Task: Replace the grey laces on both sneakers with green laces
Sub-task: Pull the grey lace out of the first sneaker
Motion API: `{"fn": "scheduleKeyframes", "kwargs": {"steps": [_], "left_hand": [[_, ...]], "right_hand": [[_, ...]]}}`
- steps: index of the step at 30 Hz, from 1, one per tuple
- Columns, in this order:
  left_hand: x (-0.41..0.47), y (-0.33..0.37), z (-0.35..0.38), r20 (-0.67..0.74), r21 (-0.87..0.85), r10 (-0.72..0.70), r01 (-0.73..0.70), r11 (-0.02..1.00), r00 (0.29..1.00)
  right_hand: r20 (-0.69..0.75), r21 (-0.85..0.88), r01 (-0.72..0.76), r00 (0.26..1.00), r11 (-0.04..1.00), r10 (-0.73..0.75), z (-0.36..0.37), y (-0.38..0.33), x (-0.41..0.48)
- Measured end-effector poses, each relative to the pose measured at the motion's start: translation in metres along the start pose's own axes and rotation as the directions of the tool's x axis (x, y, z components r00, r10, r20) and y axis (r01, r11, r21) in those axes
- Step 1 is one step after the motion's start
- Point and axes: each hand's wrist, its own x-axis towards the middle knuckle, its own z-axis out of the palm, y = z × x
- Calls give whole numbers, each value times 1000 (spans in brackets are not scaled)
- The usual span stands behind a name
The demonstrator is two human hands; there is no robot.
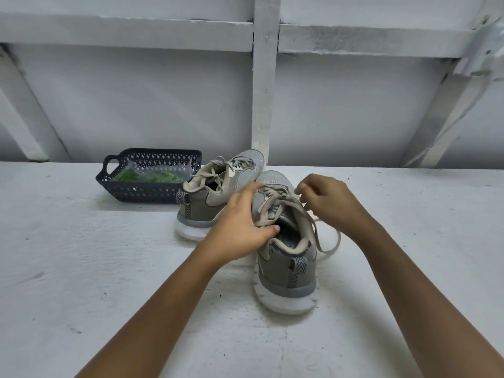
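Currently left hand point(240, 222) grips the near sneaker point(286, 266) at its collar, thumb inside; right hand point(327, 203) apparently pinches its grey lace point(311, 227); sneaker lies between both hands on the tabletop point(109, 268), heel toward the person, toe away; green laces point(147, 177) wait in basket point(141, 193), far left, nearer left hand.

A rough, white-painted counter point(81, 268) fills the lower half, flecked with small dark marks. Behind its far edge rises a pale grey-white wall point(136, 105) framed in chipped white wooden battens: a horizontal rail point(122, 31) high up, a vertical post point(263, 91) at the middle, and diagonal braces point(24, 113) towards both far corners. The light is soft and even.
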Motion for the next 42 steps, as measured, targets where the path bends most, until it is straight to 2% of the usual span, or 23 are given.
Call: {"fn": "scheduleKeyframes", "kwargs": {"steps": [3,8,13,17,18,20,22,26,30,33,35,39,42], "left_hand": [[-1,-3,6,36,-136,-85,89,987,996],[-4,-2,9,31,-218,-115,119,969,993],[-7,-1,11,22,-251,-131,133,959,991],[-10,0,13,9,-281,-133,130,951,991],[-11,-1,13,4,-291,-132,128,948,991],[-12,-1,14,-9,-296,-133,125,947,991],[-13,-1,15,-14,-304,-138,127,944,990],[-13,-4,15,-21,-293,-150,137,946,988],[-12,-7,15,-34,-276,-157,142,951,987],[-12,-9,16,-52,-276,-166,146,950,985],[-12,-10,16,-67,-261,-168,145,954,984],[-14,-14,20,-97,-293,-157,123,948,983],[-15,-17,23,-113,-329,-160,115,937,981]], "right_hand": [[171,1,-45,984,999,44,1,0,14],[275,93,-107,958,990,78,1,-3,27],[210,-103,-95,971,990,115,12,-6,34],[144,-150,-88,983,985,109,19,-6,35],[136,-122,-98,984,988,115,20,-5,36],[140,60,-204,971,977,194,17,-1,36],[213,217,-327,935,920,282,10,1,33],[351,199,-308,909,930,226,-1,2,29],[209,351,-297,949,888,235,4,3,28],[138,362,-303,953,882,271,14,1,27],[181,336,-319,945,886,271,9,3,27],[380,276,-311,905,910,194,-10,11,24],[337,331,-298,924,896,183,-7,11,26]]}}
